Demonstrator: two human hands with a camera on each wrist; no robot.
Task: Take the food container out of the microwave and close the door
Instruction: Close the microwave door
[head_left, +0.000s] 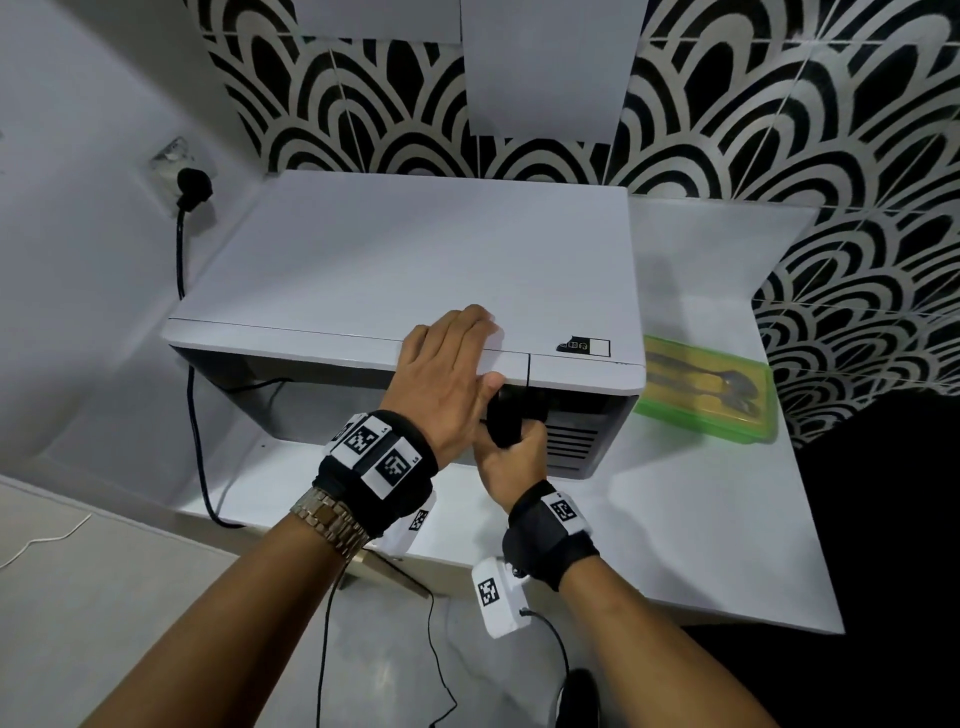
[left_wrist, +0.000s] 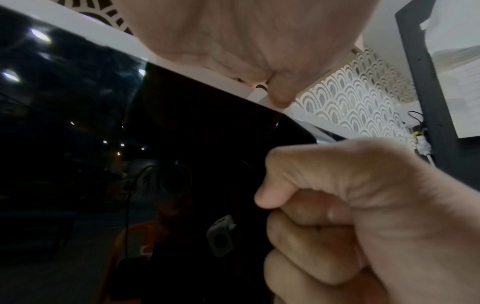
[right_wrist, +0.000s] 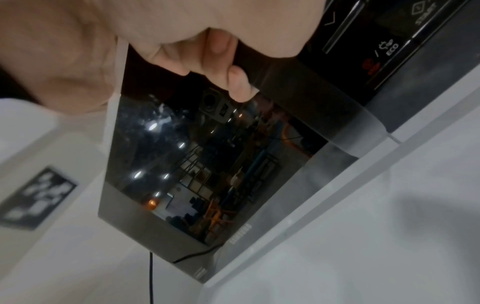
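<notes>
A: Where are the hands?

B: Both are at the white microwave (head_left: 405, 260) in the middle of the head view. The left hand (head_left: 447, 374) lies flat on its top near the front edge, fingers straight, thumb hooked over the edge, gripping nothing. Just below it, the right hand (head_left: 511, 449) is curled tight round the dark door handle (head_left: 506, 418).

A: Do the wrist views agree?

B: Yes. In the left wrist view the right hand (left_wrist: 345, 216) fills the lower right as a fist against the glossy black door (left_wrist: 103, 144), with the left palm at the top of the frame. In the right wrist view the fingers (right_wrist: 221, 67) at the upper middle wrap the door edge, and the control panel (right_wrist: 384, 47) shows in the upper right.

A: Is the door shut?

B: It looks flush with the body, or nearly so; I cannot tell whether it is latched.

A: And the food container?

B: The green food container (head_left: 706, 387) sits on the white counter (head_left: 675, 519) at the right of the head view, just beside the microwave's right side, with dark utensils showing through its lid.

A: Anything else?

B: A black plug (head_left: 193, 188) sits in a wall socket at the upper left, its cable running down behind the microwave.
</notes>
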